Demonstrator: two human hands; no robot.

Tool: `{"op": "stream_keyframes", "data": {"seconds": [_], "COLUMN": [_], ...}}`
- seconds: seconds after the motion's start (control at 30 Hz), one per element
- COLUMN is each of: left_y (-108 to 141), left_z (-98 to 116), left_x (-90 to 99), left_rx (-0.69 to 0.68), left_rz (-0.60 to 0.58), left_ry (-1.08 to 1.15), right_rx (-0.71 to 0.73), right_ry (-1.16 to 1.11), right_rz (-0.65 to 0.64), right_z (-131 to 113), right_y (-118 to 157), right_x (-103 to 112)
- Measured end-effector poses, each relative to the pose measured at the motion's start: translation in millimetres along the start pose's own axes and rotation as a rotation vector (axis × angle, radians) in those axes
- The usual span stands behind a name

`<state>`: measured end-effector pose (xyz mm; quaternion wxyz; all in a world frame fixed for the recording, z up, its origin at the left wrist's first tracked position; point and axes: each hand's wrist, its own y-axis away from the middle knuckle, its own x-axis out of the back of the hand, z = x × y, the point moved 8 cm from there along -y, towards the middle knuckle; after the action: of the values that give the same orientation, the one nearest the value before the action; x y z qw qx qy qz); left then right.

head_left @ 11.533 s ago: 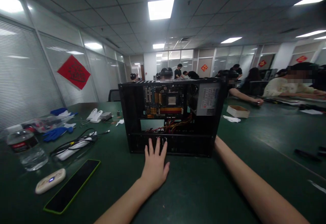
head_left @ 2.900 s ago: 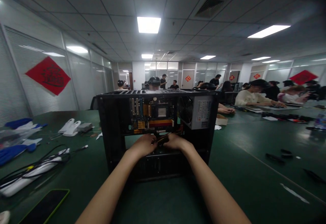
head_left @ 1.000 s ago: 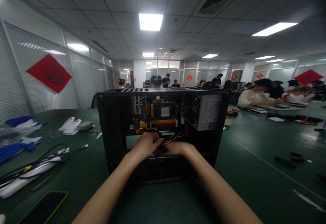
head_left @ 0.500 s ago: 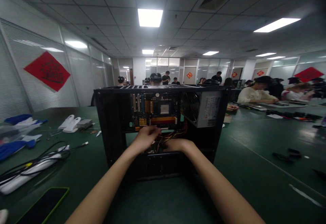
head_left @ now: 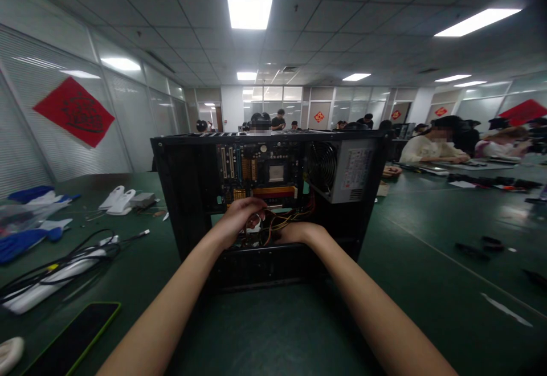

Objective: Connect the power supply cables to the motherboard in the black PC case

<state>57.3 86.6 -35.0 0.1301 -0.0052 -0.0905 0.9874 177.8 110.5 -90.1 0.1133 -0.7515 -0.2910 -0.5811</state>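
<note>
A black computer case [head_left: 183, 193] stands in front of me with its side off. Inside are a motherboard [head_left: 258, 174] and, at the upper right, a grey power supply [head_left: 352, 171] with a fan. Both my hands reach into the lower part. My left hand [head_left: 239, 219] is just below the motherboard, its fingers curled together beside a bundle of thin yellow and dark cables [head_left: 284, 218]; what they pinch is too small to make out. Right of it, my right hand [head_left: 299, 232] is in under these cables, its fingers hidden. A pale part [head_left: 253, 225] shows beneath my left fingers.
On the green table [head_left: 265, 330] at left lie a power strip [head_left: 64, 279] with black cables, a phone [head_left: 72, 339], blue gloves [head_left: 25, 245] and white items [head_left: 117, 200]. Dark small parts [head_left: 472, 250] lie at right. A co-worker [head_left: 431, 145] sits at the far right.
My left hand has lifted slightly relative to the case, and the pale part below it shows more. My right hand stays among the cables. The view has tilted down a little.
</note>
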Motion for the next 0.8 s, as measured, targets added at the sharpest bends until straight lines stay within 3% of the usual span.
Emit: {"op": "stream_keyframes", "data": {"seconds": [0.1,0.23,0.33,0.67,0.8], "left_y": [-0.8,-2.0,-2.7,2.3,4.8], "left_z": [1.5,6.7,5.6,1.1,-4.9], "left_x": [-1.1,-3.0,-6.2,-8.1,-17.4], "left_rx": [-0.061,-0.228,-0.288,-0.248,-0.205], "left_rz": [-0.009,0.043,0.044,0.023,-0.118], "left_ry": [-0.132,-0.514,-0.672,-0.955,-0.913], "right_rx": [-0.002,-0.018,-0.025,-0.023,0.026], "right_ry": [0.04,0.092,0.111,0.103,0.062], "right_rz": [-0.074,-0.111,-0.126,-0.111,-0.082], "right_z": [0.2,1.2,1.4,4.5,3.4], "right_y": [-1.5,-5.5,-6.9,-9.5,-11.1], "right_x": [-6.4,-9.9,-10.9,-13.1,-11.9]}}
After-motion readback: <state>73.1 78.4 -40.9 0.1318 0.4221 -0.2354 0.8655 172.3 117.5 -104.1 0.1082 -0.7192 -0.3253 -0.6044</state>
